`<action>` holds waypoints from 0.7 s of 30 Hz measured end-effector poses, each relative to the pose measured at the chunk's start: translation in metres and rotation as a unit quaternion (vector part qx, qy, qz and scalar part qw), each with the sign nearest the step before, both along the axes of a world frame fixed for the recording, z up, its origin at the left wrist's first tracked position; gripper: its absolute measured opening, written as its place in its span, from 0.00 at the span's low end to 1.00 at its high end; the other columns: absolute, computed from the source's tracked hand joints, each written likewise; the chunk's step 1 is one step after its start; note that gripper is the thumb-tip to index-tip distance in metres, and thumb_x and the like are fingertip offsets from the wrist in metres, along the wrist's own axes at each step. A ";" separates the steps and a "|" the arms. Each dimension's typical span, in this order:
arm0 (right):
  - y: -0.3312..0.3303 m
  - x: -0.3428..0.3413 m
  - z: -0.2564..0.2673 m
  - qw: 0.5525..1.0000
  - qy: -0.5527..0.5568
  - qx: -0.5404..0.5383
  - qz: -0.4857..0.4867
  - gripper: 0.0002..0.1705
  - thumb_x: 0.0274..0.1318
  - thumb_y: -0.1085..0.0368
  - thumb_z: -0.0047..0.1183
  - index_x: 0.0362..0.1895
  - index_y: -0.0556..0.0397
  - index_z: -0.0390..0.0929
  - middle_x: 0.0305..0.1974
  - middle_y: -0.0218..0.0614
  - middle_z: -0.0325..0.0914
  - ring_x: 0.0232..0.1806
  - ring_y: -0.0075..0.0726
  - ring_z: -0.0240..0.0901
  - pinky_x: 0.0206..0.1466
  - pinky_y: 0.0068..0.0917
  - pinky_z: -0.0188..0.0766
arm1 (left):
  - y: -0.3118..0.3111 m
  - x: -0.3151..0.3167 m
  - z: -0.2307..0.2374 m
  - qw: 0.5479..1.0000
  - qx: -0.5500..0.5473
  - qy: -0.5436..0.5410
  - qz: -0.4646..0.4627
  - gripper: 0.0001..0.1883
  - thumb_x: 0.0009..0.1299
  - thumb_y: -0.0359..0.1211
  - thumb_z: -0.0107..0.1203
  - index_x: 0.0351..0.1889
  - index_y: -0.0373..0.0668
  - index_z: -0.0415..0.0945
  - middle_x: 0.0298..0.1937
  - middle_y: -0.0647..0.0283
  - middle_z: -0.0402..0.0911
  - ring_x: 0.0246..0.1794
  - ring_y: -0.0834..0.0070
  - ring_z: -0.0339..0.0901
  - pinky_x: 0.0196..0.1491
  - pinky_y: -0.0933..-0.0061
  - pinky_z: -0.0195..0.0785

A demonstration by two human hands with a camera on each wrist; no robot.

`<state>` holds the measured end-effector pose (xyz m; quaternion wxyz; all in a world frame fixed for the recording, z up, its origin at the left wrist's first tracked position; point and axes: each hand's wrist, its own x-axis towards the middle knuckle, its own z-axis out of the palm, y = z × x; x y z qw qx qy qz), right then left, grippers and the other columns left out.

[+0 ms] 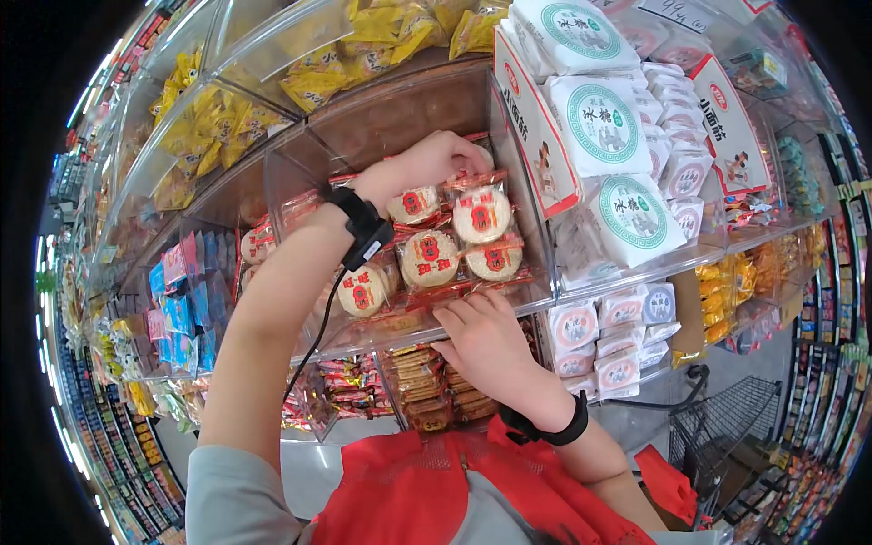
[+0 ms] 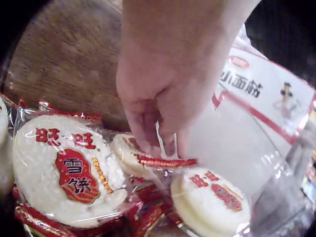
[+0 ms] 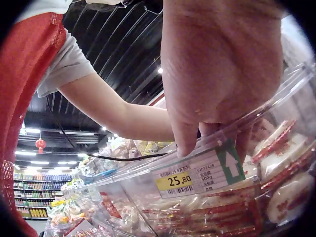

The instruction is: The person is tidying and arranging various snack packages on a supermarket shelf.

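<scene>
Individually wrapped round rice crackers (image 1: 429,258), white with red print, lie piled in a clear plastic bin (image 1: 545,263). My left hand (image 1: 436,163) reaches down into the back right part of that bin. In the left wrist view, its fingers are curled, the tips pinching the red crimped edge of a rice cracker packet (image 2: 165,162); the palm hides part of the grip. My right hand (image 1: 486,341) holds the bin's front wall, thumb outside beside the price label (image 3: 197,173) and fingers over the inner side.
White round-printed packets (image 1: 604,127) are stacked to the right behind a printed card divider (image 1: 536,136). Yellow packets (image 1: 363,45) fill the bins behind. Blue and pink packets (image 1: 182,300) stand left. A shopping cart (image 1: 727,427) is at lower right. A cable hangs from the left wrist.
</scene>
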<state>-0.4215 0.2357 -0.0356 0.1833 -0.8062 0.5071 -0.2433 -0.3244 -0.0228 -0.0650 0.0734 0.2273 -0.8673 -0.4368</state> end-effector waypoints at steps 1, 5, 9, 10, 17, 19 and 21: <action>0.000 0.000 0.000 1.000 0.000 -0.002 -0.002 0.19 0.41 0.60 0.57 0.39 0.57 0.75 0.34 0.36 0.72 0.42 0.39 0.67 0.56 0.37 0.58 | -0.001 -0.001 -0.001 1.000 -0.002 0.000 -0.002 0.09 0.63 0.27 0.51 0.41 0.37 0.77 0.38 0.57 0.80 0.40 0.71 0.76 0.45 0.73 0.68; 0.000 -0.001 0.002 1.000 0.013 0.021 0.002 0.20 0.42 0.59 0.57 0.41 0.57 0.75 0.37 0.36 0.73 0.42 0.39 0.67 0.56 0.38 0.57 | 0.011 -0.005 -0.002 0.951 -0.270 -0.128 0.078 0.21 0.57 0.34 0.58 0.49 0.38 0.72 0.49 0.53 0.74 0.50 0.59 0.71 0.52 0.65 0.65; 0.000 0.001 0.003 0.999 0.026 0.039 0.003 0.22 0.43 0.59 0.57 0.43 0.57 0.74 0.40 0.36 0.74 0.44 0.39 0.67 0.56 0.38 0.57 | 0.011 -0.004 -0.007 0.952 -0.203 -0.195 0.119 0.34 0.50 0.45 0.64 0.53 0.40 0.67 0.52 0.51 0.70 0.52 0.55 0.69 0.52 0.61 0.65; 0.000 0.001 0.003 0.999 0.026 0.038 0.004 0.22 0.43 0.59 0.57 0.43 0.57 0.74 0.40 0.36 0.74 0.44 0.39 0.67 0.56 0.38 0.57 | 0.011 -0.004 -0.007 0.952 -0.203 -0.195 0.120 0.34 0.50 0.45 0.64 0.53 0.40 0.67 0.52 0.51 0.70 0.52 0.55 0.69 0.52 0.61 0.65; 0.001 0.000 -0.002 1.000 -0.002 -0.017 -0.004 0.18 0.40 0.61 0.57 0.37 0.56 0.75 0.33 0.35 0.72 0.41 0.38 0.67 0.57 0.38 0.57 | 0.017 -0.004 0.048 0.937 -0.220 -0.153 0.224 0.26 0.50 0.42 0.64 0.45 0.39 0.73 0.37 0.52 0.78 0.41 0.59 0.76 0.44 0.64 0.68; 0.001 0.000 -0.001 1.000 -0.006 -0.017 0.000 0.18 0.40 0.61 0.57 0.37 0.56 0.75 0.34 0.36 0.72 0.42 0.38 0.67 0.57 0.38 0.57 | 0.015 0.011 0.065 0.933 -0.231 -0.061 0.270 0.18 0.53 0.40 0.64 0.38 0.40 0.76 0.31 0.54 0.78 0.31 0.67 0.76 0.37 0.69 0.68; 0.001 -0.001 0.001 0.999 -0.043 0.005 0.005 0.22 0.42 0.61 0.58 0.43 0.58 0.72 0.38 0.40 0.73 0.44 0.41 0.68 0.56 0.40 0.58 | 0.025 0.023 0.091 0.933 -0.087 -0.008 0.349 0.19 0.57 0.38 0.62 0.42 0.39 0.74 0.34 0.62 0.79 0.32 0.75 0.75 0.38 0.74 0.68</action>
